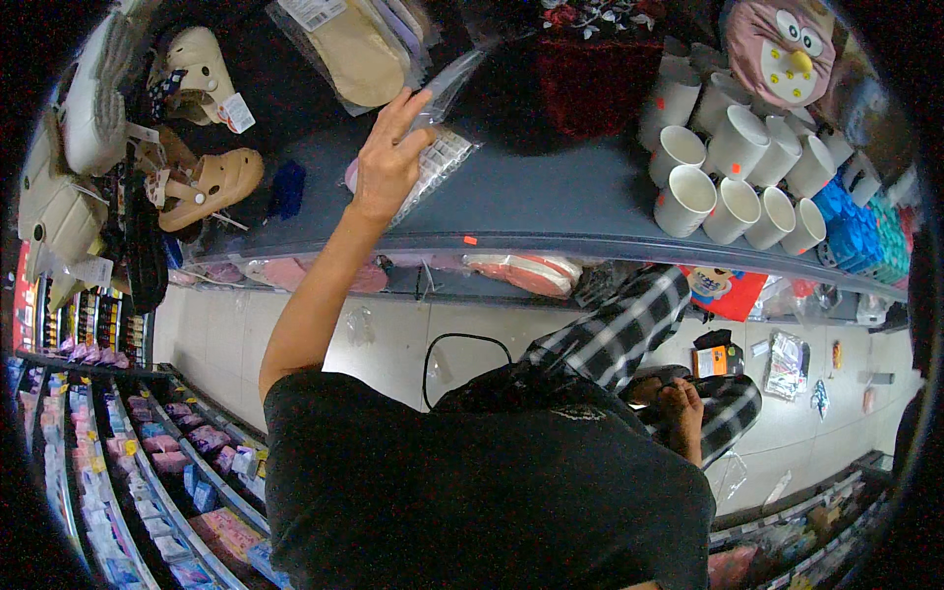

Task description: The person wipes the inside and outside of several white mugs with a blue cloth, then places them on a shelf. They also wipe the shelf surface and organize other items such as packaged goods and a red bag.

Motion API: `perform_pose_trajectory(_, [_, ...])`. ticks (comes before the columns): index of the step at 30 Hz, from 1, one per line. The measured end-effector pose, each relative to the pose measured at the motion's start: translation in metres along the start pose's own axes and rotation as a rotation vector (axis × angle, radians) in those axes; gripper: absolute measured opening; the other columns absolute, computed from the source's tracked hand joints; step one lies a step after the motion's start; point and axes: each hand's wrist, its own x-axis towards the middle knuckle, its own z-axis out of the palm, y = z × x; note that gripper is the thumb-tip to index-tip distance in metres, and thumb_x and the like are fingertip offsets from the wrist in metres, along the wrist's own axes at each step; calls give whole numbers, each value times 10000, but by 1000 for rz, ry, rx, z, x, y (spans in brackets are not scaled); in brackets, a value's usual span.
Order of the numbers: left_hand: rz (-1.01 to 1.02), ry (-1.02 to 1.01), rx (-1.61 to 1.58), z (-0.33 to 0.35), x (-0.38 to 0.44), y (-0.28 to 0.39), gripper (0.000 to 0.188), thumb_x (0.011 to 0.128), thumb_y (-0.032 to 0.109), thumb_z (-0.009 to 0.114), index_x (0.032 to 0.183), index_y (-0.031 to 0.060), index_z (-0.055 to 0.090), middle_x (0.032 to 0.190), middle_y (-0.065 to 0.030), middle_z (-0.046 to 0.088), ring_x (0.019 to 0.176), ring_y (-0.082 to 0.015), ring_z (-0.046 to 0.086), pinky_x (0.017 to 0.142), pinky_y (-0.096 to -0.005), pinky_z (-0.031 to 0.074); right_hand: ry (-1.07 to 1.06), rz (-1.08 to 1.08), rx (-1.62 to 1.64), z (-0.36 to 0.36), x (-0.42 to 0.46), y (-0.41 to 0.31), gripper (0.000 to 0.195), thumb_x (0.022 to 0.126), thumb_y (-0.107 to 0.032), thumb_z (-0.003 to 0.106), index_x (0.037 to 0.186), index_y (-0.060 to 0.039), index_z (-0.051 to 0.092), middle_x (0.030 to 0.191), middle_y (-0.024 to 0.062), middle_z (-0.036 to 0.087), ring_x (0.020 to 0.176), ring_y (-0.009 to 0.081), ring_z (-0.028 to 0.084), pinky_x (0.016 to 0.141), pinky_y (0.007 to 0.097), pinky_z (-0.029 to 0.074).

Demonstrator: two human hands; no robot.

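My left hand (391,158) reaches over the grey shelf (531,199), its fingers bent around a clear plastic packet (446,158) with a light grid-patterned face. The palm hides the middle of the packet. Just beyond my fingertips are beige insoles (361,66) in clear wrap. My right hand (680,402) is low beside my bent knee, fingers curled together. A dark patch lies by its fingertips, and whether it holds something small is unclear.
Clogs (214,188) hang at the left. White cups (686,199) stand stacked on the right of the shelf, near a pink cartoon-faced item (782,55). Plastic packets (788,365) lie on the tiled floor (391,346). Stocked racks (147,472) stand behind me at left.
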Motion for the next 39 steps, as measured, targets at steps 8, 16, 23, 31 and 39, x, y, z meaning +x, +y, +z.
perform_pose_trajectory(8, [17,-447,161,121,-106,-46,169,763,88,579,893,104,685,1267,-116,554,1290,-344,411,1039,-531,331,15,-114,-83,-26,23,33,143,925,-188,612,987,-59,621,782,12,619,673,106,564,597,236,463])
perform_pose_trajectory(16, [-218,-550,218,184,-91,-45,285,819,68,527,1041,136,692,1226,-182,543,1271,-381,394,1034,-578,288,-37,-61,-37,-28,14,23,140,937,-157,588,1033,-58,609,797,27,622,666,105,556,586,232,452])
perform_pose_trajectory(23, [-289,-315,305,218,-89,-60,336,831,138,574,1158,177,645,1271,-189,508,1278,-373,386,1020,-581,287,-45,10,-74,-11,22,10,138,939,-159,585,1026,-56,614,797,24,625,676,102,570,582,229,456])
perform_pose_trajectory(31, [-958,-337,204,184,-137,-211,500,793,476,594,1162,139,610,1284,-146,530,1104,-341,531,917,-476,416,73,59,-36,2,-9,-8,174,931,-212,601,1034,-71,607,773,17,624,652,99,556,565,222,444])
perform_pose_trajectory(39, [-1492,-733,-130,158,-216,-332,912,694,749,573,1234,15,584,1270,-179,571,1129,-275,580,947,-378,449,59,71,-76,5,0,-5,166,931,-201,601,1039,-76,609,768,17,620,648,105,554,580,239,454])
